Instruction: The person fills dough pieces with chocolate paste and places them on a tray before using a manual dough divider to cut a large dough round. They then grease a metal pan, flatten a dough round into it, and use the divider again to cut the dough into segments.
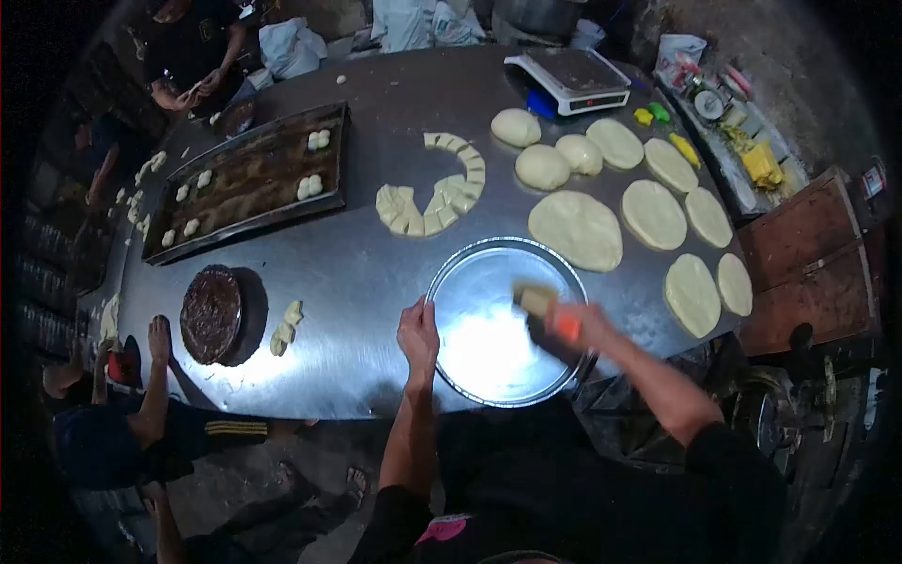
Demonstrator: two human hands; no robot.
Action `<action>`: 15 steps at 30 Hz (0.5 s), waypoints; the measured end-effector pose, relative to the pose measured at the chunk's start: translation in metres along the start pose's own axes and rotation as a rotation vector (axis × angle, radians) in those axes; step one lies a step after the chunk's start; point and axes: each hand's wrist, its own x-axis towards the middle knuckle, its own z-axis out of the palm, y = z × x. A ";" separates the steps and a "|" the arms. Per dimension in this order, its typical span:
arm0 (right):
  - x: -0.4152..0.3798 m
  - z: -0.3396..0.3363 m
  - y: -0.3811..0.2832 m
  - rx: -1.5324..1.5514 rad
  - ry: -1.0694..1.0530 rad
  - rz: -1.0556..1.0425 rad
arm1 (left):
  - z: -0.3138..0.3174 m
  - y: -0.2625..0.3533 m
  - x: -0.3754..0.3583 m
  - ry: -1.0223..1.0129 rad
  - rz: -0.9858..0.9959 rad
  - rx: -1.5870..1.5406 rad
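A large round metal pan [479,362] sits at the table's near edge, its inside shiny. My left hand [419,334] grips the pan's left rim. Over the right part of the pan, my right hand [592,329] is closed around the orange handle of a flat brush [536,301]. The brush's pale bristles point left, a little blurred; whether they touch the pan is hard to tell. Just beyond the pan lies a large flattened dough round [575,230]. A curved row of cut dough pieces [451,202] rests farther back.
More dough rounds [655,214] and dough balls [542,167] cover the right side. A scale [573,80] stands behind them. Left are a long tray [334,141] with small dough balls and a bowl of dark filling [210,315]. Other people [193,56] stand around the table.
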 end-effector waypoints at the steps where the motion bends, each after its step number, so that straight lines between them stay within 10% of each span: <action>1: -0.009 0.002 -0.003 0.138 -0.089 0.053 | 0.004 -0.001 0.004 0.029 0.006 0.034; 4: -0.026 0.001 -0.054 -0.254 -0.237 0.144 | 0.006 0.000 0.009 0.025 0.048 0.021; 5: -0.006 -0.014 -0.065 -0.118 -0.090 0.571 | 0.006 -0.004 0.006 0.027 0.086 0.020; 6: 0.016 -0.035 0.010 -0.341 -0.118 0.368 | 0.005 -0.005 0.004 0.020 0.079 0.030; 8: 0.074 -0.031 0.030 0.610 0.586 0.437 | 0.007 -0.001 0.005 -0.049 0.067 -0.012; 10: 0.120 0.011 0.067 0.838 0.561 0.444 | 0.010 -0.006 0.005 -0.025 0.071 -0.022; 12: 0.113 0.054 0.032 0.745 0.132 0.419 | 0.004 -0.004 0.008 0.009 0.077 -0.014; 15: 0.070 0.015 -0.033 -0.175 -0.576 0.520 | -0.014 -0.011 0.014 -0.007 0.098 0.032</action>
